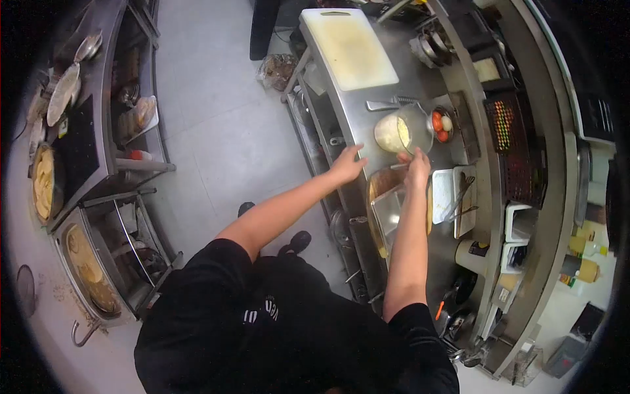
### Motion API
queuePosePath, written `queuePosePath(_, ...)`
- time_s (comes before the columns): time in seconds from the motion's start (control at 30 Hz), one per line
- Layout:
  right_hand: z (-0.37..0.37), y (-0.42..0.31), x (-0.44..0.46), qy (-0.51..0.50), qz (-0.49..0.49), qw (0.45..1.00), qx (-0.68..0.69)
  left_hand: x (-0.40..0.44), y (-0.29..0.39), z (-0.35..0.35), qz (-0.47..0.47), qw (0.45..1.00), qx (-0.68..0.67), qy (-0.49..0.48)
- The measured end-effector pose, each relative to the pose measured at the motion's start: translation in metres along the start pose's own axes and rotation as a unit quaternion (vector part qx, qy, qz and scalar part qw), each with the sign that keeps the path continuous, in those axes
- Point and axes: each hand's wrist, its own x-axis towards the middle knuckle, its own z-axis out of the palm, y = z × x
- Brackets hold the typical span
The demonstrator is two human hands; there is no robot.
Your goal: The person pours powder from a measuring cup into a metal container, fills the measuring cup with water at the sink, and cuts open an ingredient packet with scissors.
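Observation:
A clear round container (425,125) holding pale yellow food (394,133), finely cut or grated by its look, is over the steel counter (354,111). It appears tilted, with its mouth toward the shelf side. My right hand (417,169) has its fingers closed at the container's near rim. To the left, my left hand (348,165) is apart from the container by the counter's edge, fingers spread and holding nothing. Just beyond the container lies a grater-like metal tool with a handle (384,104). A bowl of red and pale round vegetables (441,125) stands beside it.
A white cutting board (351,49) lies at the counter's far end. Close to my right forearm are a metal pan (388,210) on a wooden board and white trays (443,194) with tongs. Shelving (558,190) runs along the right. Another steel counter (98,138) stands left across the floor.

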Motion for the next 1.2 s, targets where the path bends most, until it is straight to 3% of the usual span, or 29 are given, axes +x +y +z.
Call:
queuePosePath(0.07,-0.006,0.007,0.009,-0.007,0.003,1.000,0.003,0.026,0.001,-0.015,0.144,0.982,0.075,0.091)
queuePosePath(0.3,-0.009,0.010,0.013,-0.013,0.002,0.999,0.032,0.063,-0.002,-0.015,0.093,0.985,-0.144,-0.006)
queuePosePath(0.4,-0.002,-0.001,0.008,-0.014,0.000,0.999,0.040,0.071,0.009,-0.020,0.101,0.993,-0.067,0.000)
queuePosePath(0.47,-0.002,-0.007,0.000,-0.017,0.012,1.000,0.021,0.065,0.033,-0.038,-0.008,0.991,-0.118,-0.070)
queuePosePath(0.67,-0.005,-0.010,-0.001,-0.050,0.006,0.999,-0.015,0.090,0.030,-0.032,0.132,0.988,0.013,-0.080)
queuePosePath(0.77,-0.012,-0.006,0.001,-0.108,-0.012,0.994,-0.001,0.094,0.032,-0.037,0.060,0.987,-0.008,-0.148)
queuePosePath(0.87,-0.011,-0.009,-0.003,-0.102,-0.006,0.995,-0.008,0.092,0.031,-0.036,0.073,0.989,-0.013,-0.129)
queuePosePath(1.03,-0.013,-0.004,0.011,-0.066,-0.020,0.997,-0.015,0.093,0.034,-0.040,0.070,0.988,-0.051,-0.129)
queuePosePath(1.13,0.000,-0.024,-0.028,-0.006,0.037,0.996,-0.078,0.084,0.027,-0.045,0.071,0.984,-0.102,-0.129)
queuePosePath(1.2,0.004,-0.019,-0.047,0.096,-0.109,0.949,-0.278,0.081,0.019,-0.047,0.074,0.982,-0.119,-0.128)
